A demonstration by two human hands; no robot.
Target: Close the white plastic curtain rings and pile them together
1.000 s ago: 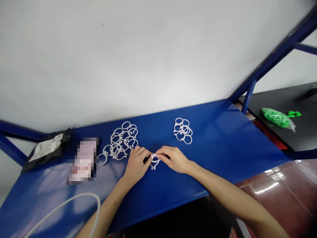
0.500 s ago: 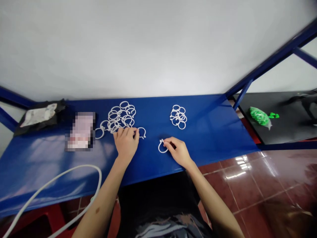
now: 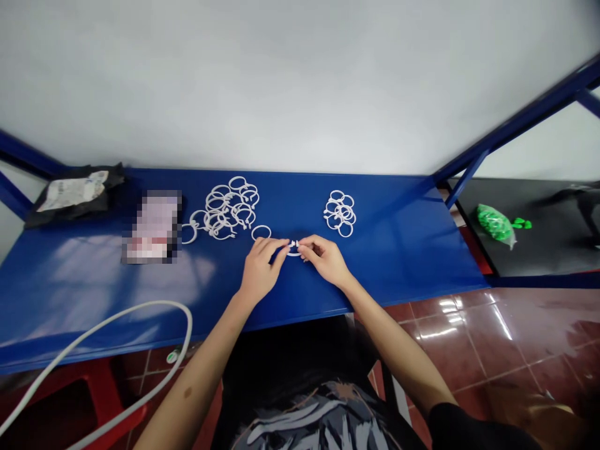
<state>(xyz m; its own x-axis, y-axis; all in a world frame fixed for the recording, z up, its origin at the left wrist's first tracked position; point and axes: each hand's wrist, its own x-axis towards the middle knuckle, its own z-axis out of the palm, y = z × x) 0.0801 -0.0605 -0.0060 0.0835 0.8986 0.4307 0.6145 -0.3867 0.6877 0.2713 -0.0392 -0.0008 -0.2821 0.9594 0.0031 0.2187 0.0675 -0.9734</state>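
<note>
Left hand: the left hand (image 3: 260,270) rests low over the blue table (image 3: 412,244), its fingers (image 3: 280,251) drawn together and pinched on the left end of the white ring (image 3: 294,250).
Right hand: the right hand (image 3: 327,259) faces it, fingers (image 3: 307,245) closed on the right end of the same ring; the fingertips of both hands nearly meet.
White ring: held between the two sets of fingers, just above or on the table (which one cannot be told), with its small clasp tabs pointing up between the fingertips.
Loose ring: a single loose ring (image 3: 261,232) lies flat just beyond the left fingers, apart from them.
Big pile: a big pile of rings (image 3: 228,206) lies farther out, beyond and to the left of the left fingers, the rings overlapping one another.
Small cluster: a small cluster of rings (image 3: 340,213) lies beyond the right fingers, slightly to their right and clear of them.
Far left: a black packet (image 3: 75,192) with a pale label lies at the table's end, well away from the left fingers.
Cable: a white cable (image 3: 122,315) curves over the near table edge, left of the left forearm.
Far right: a green bag (image 3: 494,222) lies on a black table (image 3: 539,250), well beyond the right fingers.
</note>
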